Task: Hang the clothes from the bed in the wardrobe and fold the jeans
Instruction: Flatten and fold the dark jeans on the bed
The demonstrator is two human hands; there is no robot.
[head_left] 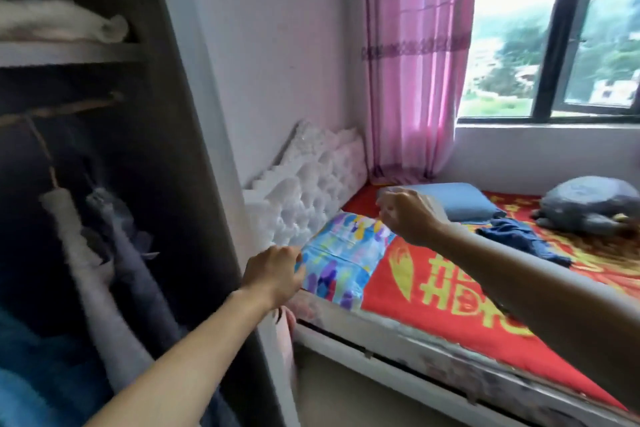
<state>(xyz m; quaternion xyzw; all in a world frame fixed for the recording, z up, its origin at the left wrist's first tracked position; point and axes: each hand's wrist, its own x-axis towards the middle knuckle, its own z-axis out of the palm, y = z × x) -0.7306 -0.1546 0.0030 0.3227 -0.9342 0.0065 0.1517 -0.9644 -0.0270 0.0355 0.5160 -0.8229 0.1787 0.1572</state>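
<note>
A dark blue garment lies crumpled on the red bedspread, to the right of my right hand. My right hand hovers over the head of the bed with its fingers curled. A pale blurred shape shows just behind it, and I cannot tell whether the hand holds it. My left hand is curled at the near edge of a multicoloured pillow and holds nothing that I can see. The open wardrobe at the left has a white garment and a grey garment hanging from its rail.
A blue pillow and a grey bundle lie at the far side of the bed. A white tufted headboard stands against the wall, with a pink curtain and a window beyond. Pale folded fabric fills the wardrobe shelf.
</note>
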